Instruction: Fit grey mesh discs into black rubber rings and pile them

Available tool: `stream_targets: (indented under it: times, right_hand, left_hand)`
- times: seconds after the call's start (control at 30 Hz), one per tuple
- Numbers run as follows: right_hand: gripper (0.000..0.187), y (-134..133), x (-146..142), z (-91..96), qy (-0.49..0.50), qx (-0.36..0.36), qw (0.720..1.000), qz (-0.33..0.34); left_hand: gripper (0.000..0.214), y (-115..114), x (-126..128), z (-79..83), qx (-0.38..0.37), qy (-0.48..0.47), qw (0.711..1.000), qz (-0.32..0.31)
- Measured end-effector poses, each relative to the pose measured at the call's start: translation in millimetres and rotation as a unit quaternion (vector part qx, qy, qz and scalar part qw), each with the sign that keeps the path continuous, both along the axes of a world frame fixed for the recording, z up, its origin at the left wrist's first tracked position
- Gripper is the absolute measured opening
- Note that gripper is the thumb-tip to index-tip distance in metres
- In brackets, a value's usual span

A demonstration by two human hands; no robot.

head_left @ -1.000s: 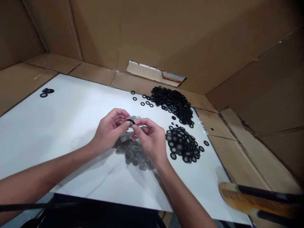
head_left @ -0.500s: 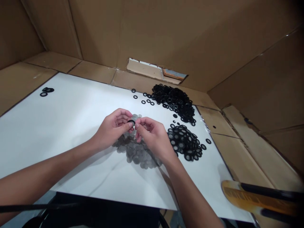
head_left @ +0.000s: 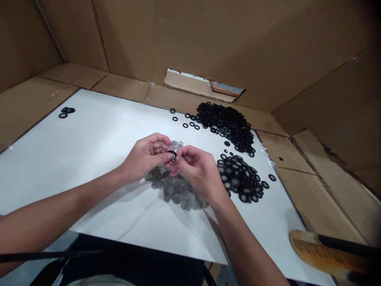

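A small black rubber ring (head_left: 172, 152) is pinched between the thumb and fingers of my left hand (head_left: 145, 155). My right hand (head_left: 199, 167) has its thumb and forefinger closed at the ring's right edge. Something pale shows inside the ring, too small to make out. Beneath both hands lies a loose pile of thin grey discs (head_left: 178, 190), partly covered by my right hand. Right of that hand is a heap of black rings with grey centres (head_left: 240, 178). Farther back rises a larger heap of plain black rings (head_left: 226, 124).
Several stray rings (head_left: 192, 124) lie left of the far heap, and a few more (head_left: 67, 112) at the table's far left. Cardboard walls (head_left: 208, 39) surround the white table (head_left: 98, 135). A yellow and black object (head_left: 312, 248) juts in at lower right.
The whole view has shifted slightly, so everything sits a little farther right. My hands stay together at the ring, which is now tilted more upright, with the right fingertips against its edge.
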State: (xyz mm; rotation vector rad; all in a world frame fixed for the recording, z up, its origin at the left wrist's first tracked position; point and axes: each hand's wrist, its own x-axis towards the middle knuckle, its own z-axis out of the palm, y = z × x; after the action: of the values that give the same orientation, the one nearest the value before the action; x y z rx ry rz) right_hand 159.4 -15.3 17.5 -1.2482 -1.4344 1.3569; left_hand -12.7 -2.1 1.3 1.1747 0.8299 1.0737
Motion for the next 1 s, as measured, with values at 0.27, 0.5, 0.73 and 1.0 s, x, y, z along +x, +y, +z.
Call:
stream_targets:
  times: [0.27, 0.5, 0.73, 1.0]
  right_hand:
    - [0.01, -4, -1, -0.1, -0.068, 0.069, 0.995, -0.019]
    - [0.016, -6, -5, -0.1, -0.042, 0.075, 0.996, -0.036]
    - [0.02, -5, -14, 0.3, 0.043, 0.018, 0.997, -0.066]
    - [0.009, 4, 12, 10.3, -0.056, -0.039, 0.994, 0.083]
  left_hand:
    - [0.029, -1, 1, -1.4, -0.013, -0.034, 0.999, 0.027]
    - [0.022, -2, 2, 1.2, 0.009, -0.031, 0.998, 0.049]
    - [0.02, -3, 3, 0.0, 0.002, -0.021, 0.999, 0.04]
    - [0.025, 3, -6, 2.8, 0.016, 0.061, 0.996, -0.063]
